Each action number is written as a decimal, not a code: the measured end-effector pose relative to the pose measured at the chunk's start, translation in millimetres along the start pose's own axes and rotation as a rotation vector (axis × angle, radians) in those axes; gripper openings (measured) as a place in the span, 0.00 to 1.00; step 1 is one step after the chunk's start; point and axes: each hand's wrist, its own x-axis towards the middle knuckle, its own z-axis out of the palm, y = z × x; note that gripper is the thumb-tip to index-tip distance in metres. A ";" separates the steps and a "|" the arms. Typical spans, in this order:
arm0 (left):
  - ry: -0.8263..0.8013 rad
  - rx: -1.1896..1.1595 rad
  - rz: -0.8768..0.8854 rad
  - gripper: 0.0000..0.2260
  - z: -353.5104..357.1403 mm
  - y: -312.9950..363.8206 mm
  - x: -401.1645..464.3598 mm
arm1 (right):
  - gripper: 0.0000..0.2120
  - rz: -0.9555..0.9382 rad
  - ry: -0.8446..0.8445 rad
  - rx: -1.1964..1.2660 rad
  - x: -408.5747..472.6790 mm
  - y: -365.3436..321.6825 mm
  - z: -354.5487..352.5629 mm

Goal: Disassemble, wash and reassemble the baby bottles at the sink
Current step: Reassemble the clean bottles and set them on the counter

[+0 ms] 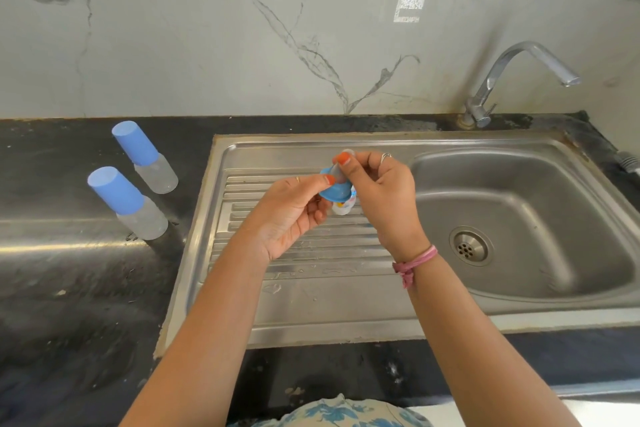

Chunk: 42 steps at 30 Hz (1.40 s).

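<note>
Two capped baby bottles [138,180] stand on the worktop [69,288] near its back left, well apart from the work. Over the sink's drainboard [294,291], the left hand [291,215] pinches the rim of a blue collar [334,192]; the right hand [377,194] pinches the clear teat [341,172] seated in it. A small clear bottle body [343,206] shows just beneath; whether it is held or resting cannot be told.

Risk, as judged: both grips are fingertip only, so the slick teat may slip and a part may drop toward the basin [519,218] and drain [471,246].

The body carries a coloured print; nothing is legible.
</note>
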 end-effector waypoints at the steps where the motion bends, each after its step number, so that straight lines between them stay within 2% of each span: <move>1: 0.003 0.004 0.002 0.05 -1.1 0.2 0.5 | 0.08 0.011 -0.014 0.024 0.3 -0.8 -0.2; 3: -0.004 -0.005 -0.004 0.05 -4.5 1.0 0.9 | 0.07 0.032 -0.117 0.091 2.8 -2.3 -5.9; 7: -0.098 -0.022 -0.113 0.05 -12.9 6.2 0.9 | 0.08 0.028 -0.505 0.113 13.5 -4.4 -27.3; 10: -0.194 -0.181 -0.242 0.15 -15.2 9.7 2.0 | 0.10 -0.038 -0.627 0.115 18.5 1.7 -35.4; 13: -0.162 -0.274 -0.229 0.21 -11.7 8.3 4.8 | 0.11 -0.090 -0.450 0.203 13.0 6.9 -26.4; 15: -0.091 -0.268 -0.190 0.19 -8.7 6.3 4.6 | 0.10 -0.153 -0.346 0.154 7.9 8.8 -19.7; 18: 0.004 -0.265 -0.178 0.15 -9.5 4.6 3.5 | 0.09 -0.210 -0.370 0.073 4.6 9.5 -18.1; 21: 0.092 -0.129 -0.161 0.16 -7.5 4.0 2.6 | 0.14 -0.256 -0.430 -0.042 5.6 6.9 -19.9; 25: -0.001 -0.104 -0.028 0.23 2.4 5.4 -5.4 | 0.07 -0.200 -0.254 0.028 6.1 3.5 -13.2; 27: -0.050 -0.044 0.083 0.16 8.6 0.0 -10.0 | 0.06 -0.182 -0.144 0.033 5.5 6.2 -11.8; 29: -0.021 -0.049 0.164 0.11 12.2 -7.6 -12.4 | 0.06 -0.209 -0.089 -0.030 3.2 8.1 -11.3; 33: 0.028 -0.074 0.242 0.07 9.4 -12.6 -11.7 | 0.05 -0.394 -0.086 -0.207 3.4 4.5 -15.9; 36: 0.021 -0.005 0.268 0.06 6.7 -8.4 -12.2 | 0.06 -0.495 -0.115 -0.254 8.1 1.7 -20.3; 42: 0.070 0.045 0.235 0.04 6.3 -9.0 -9.0 | 0.05 -0.454 -0.098 -0.321 10.5 0.9 -15.8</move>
